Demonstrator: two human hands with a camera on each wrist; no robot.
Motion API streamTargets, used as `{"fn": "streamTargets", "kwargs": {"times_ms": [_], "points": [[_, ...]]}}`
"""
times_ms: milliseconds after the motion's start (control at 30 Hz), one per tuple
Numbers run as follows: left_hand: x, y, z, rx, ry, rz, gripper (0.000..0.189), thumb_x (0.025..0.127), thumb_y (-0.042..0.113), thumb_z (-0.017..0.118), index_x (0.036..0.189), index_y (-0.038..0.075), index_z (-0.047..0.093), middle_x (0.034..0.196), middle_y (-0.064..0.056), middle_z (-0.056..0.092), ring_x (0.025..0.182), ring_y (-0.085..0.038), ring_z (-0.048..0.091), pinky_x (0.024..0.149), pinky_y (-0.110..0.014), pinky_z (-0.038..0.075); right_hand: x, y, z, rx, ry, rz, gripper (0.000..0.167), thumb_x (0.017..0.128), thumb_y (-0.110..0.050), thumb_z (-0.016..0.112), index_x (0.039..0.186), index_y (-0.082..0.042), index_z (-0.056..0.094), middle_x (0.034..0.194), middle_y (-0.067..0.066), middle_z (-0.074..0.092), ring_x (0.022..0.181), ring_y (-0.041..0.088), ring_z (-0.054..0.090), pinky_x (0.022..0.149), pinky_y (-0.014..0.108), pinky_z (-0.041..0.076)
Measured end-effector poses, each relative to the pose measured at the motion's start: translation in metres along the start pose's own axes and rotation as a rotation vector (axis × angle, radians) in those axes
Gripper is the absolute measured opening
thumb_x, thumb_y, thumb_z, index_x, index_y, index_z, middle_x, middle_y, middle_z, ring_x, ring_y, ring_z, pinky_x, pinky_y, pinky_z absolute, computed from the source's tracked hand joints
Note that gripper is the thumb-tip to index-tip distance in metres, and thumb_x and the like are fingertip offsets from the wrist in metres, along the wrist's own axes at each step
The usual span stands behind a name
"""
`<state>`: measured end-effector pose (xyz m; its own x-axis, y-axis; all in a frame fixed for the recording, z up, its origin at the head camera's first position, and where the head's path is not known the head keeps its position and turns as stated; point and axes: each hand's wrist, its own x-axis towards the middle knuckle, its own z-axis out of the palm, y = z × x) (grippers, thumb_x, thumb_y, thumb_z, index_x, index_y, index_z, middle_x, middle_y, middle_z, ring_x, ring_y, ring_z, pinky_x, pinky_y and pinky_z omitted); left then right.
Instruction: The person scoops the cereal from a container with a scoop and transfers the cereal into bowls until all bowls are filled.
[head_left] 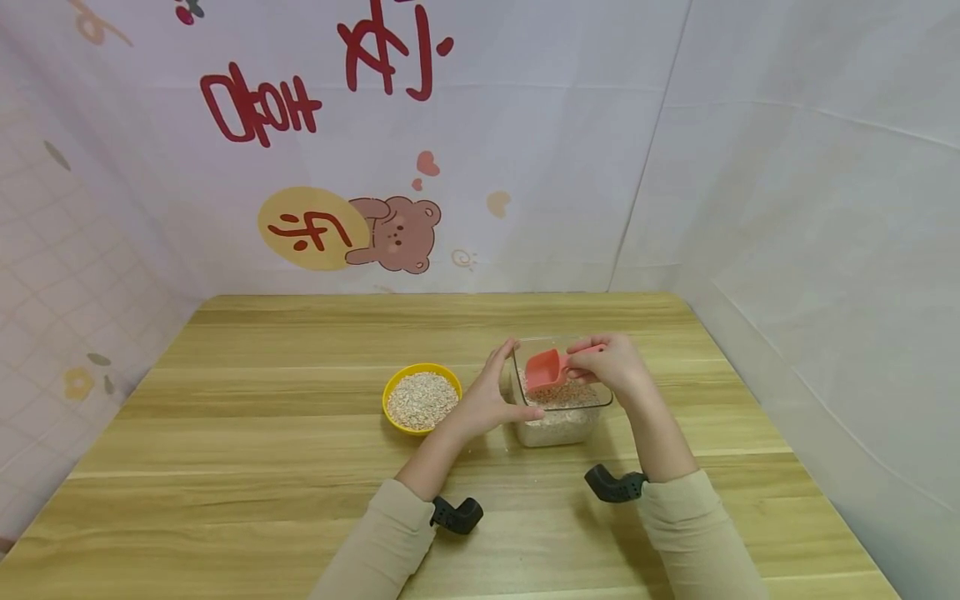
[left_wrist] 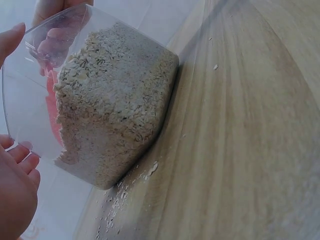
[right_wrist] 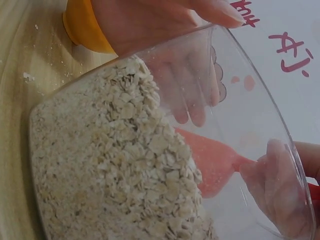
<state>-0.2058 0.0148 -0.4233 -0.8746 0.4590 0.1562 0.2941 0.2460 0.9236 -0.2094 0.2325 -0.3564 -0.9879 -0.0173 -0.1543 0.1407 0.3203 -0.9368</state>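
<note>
A clear square container [head_left: 517, 429], partly filled with rolled oats [left_wrist: 110, 85], stands on the table. My left hand [head_left: 483, 404] holds it at its left side, the thumb at the near rim and the fingers spread along the wall toward the back. With my right hand [head_left: 617, 364] I grip the handle of a pink scoop [head_left: 543, 371] inside the container. In the head view the scoop's bowl looks tilted and without oats, low over them. Through the clear wall in the right wrist view, the scoop [right_wrist: 212, 167] shows right at the oats' surface.
Left of the container stands a yellow bowl [head_left: 386, 402] filled with oats, close to my left forearm. Loose oat flakes [left_wrist: 117, 205] lie scattered on the wooden table [head_left: 262, 467] beside the container. A white printed cloth [head_left: 555, 167] hangs behind the table and at its sides.
</note>
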Motion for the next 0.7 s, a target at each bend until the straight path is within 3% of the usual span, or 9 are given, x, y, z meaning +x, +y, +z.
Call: {"fn": "streamTargets", "kwargs": {"times_ms": [333, 533, 700], "points": [[0.001, 0.001, 0.0, -0.007, 0.003, -0.01, 0.112, 0.067, 0.04, 0.087, 0.153, 0.03, 0.016, 0.155, 0.009, 0.02, 0.14, -0.019, 0.02, 0.108, -0.054, 0.023, 0.003, -0.007, 0.006, -0.026, -0.011, 0.046, 0.031, 0.086, 0.001, 0.065, 0.112, 0.016, 0.06, 0.074, 0.013, 0.069, 0.06, 0.014, 0.066, 0.058, 0.028, 0.055], [0.002, -0.001, 0.0, -0.013, 0.0, -0.011, 0.111, 0.068, 0.038, 0.087, 0.153, 0.03, 0.016, 0.154, 0.01, 0.021, 0.14, -0.018, 0.021, 0.108, -0.055, 0.023, 0.005, -0.011, 0.017, 0.003, -0.025, 0.065, 0.033, 0.083, 0.003, 0.066, 0.112, 0.017, 0.06, 0.075, 0.014, 0.069, 0.061, 0.016, 0.067, 0.064, 0.033, 0.057], [0.002, -0.001, 0.0, -0.023, -0.005, -0.015, 0.111, 0.068, 0.038, 0.087, 0.153, 0.031, 0.016, 0.153, 0.01, 0.022, 0.14, -0.018, 0.021, 0.108, -0.055, 0.022, 0.007, -0.011, 0.02, 0.043, -0.027, 0.069, 0.033, 0.085, 0.004, 0.064, 0.114, 0.019, 0.057, 0.074, 0.014, 0.069, 0.06, 0.014, 0.066, 0.063, 0.03, 0.056]]}}
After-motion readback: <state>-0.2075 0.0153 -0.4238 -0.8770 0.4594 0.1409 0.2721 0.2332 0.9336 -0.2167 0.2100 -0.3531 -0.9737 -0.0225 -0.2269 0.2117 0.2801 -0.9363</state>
